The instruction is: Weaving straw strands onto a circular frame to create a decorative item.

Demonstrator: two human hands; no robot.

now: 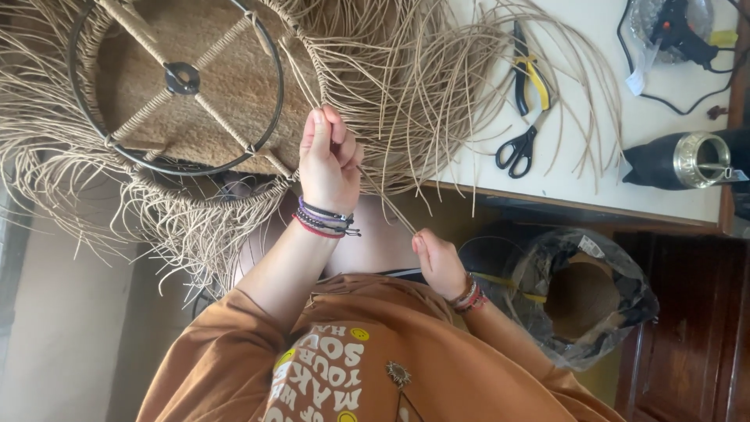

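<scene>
Left hand (330, 160) pinches a cord strand (387, 205) at the wire lampshade frame (176, 86); right hand (439, 262), nearer the body, grips its tail. Risk: excess pull snaps the strand or loosens adjacent weave (234, 78).

Daylight falls bright across the white table (664, 184), its top pale and its wooden edge running along the near side. On it lie black scissors (516, 150) and, just beside them, pliers (531, 74) with black and yellow handles. Further along, a black glue gun (681, 31) rests on a clear plastic bag, its black cord looping over the tabletop. Near the table's edge sits a dark cup (678, 161) with a silver rim. Below the table, shadow: a clear plastic bag (582, 293) holds a brown roll, and next to it stands a dark wooden cabinet (687, 344). Over on the other side, a plain beige floor (55, 328), softly lit.
</scene>
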